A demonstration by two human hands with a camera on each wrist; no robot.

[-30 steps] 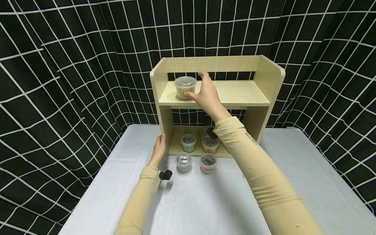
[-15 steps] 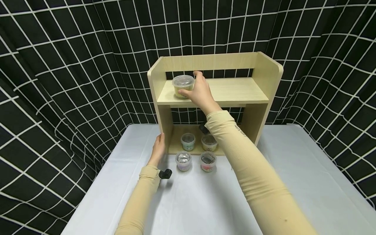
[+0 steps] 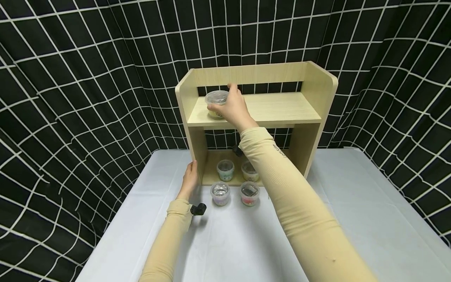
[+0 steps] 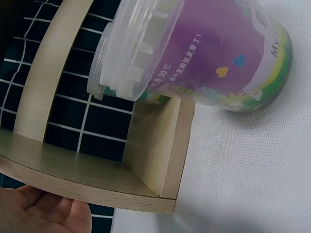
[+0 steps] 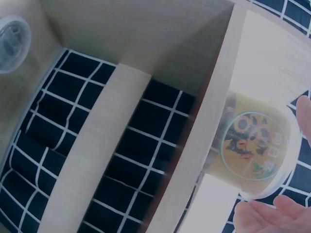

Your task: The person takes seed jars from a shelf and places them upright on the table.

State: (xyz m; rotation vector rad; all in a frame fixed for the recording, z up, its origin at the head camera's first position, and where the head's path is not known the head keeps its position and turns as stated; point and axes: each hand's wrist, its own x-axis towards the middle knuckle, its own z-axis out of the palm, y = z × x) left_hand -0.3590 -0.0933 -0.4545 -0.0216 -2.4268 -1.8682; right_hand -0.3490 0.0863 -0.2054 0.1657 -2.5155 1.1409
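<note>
A clear-lidded yellow tub [image 3: 215,114] with a sunflower label stands at the left of the upper shelf. My right hand [image 3: 235,107] is around it, thumb in front and fingers at the far right side. In the right wrist view the thumb [image 5: 265,216] meets the rim of the tub [image 5: 252,145]. My left hand [image 3: 189,182] rests against the outer left side of the wooden shelf unit [image 3: 192,129], with straight fingers [image 4: 53,208] in the left wrist view. Nearest to that hand is a purple tub [image 3: 220,194], upright on the table.
A mint tub [image 3: 225,170] and another yellow tub [image 3: 248,172] stand on the unit's bottom board. A red-labelled tub [image 3: 249,194] is on the white-covered table [image 3: 225,239], right of the purple one. Black white-gridded cloth [image 3: 105,98] hangs around the back and sides.
My right hand has moved left and closed in around the yellow tub, which keeps its place on the shelf. The left hand has not moved. The head view has shifted slightly.
</note>
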